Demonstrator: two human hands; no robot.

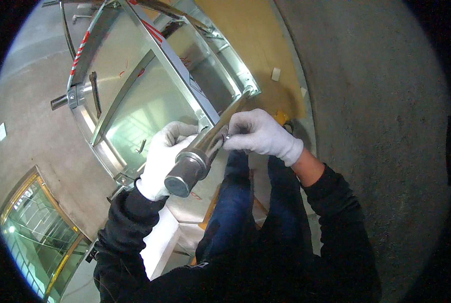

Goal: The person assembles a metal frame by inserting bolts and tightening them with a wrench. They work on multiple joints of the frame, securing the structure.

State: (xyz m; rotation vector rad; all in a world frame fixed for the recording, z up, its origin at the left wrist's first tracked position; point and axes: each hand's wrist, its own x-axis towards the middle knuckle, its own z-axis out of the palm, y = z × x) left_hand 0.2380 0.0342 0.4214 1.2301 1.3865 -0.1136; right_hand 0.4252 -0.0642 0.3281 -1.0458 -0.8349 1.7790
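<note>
A round metal tube [202, 151] with a dark end cap [182, 180] points toward me, joined to a large sheet-metal frame [154, 86]. My left hand [160, 159], in a white glove, is beside the tube's left side. Its fingers are curled together at the corner where the tube meets the frame, and what they grip there is hidden. On the tube's right side, my gloved right hand [262, 135] pinches a small shiny metal piece [227, 137] against or close to the tube wall. Its exact kind is too small to tell.
A dark lever-like bar [95, 93] and a short round stub [59, 102] sit on the frame's left side. Yellow-edged glass [43, 232] stands at lower left. A tan board [235, 30] lies beyond the frame, and grey floor [372, 126] runs along the right.
</note>
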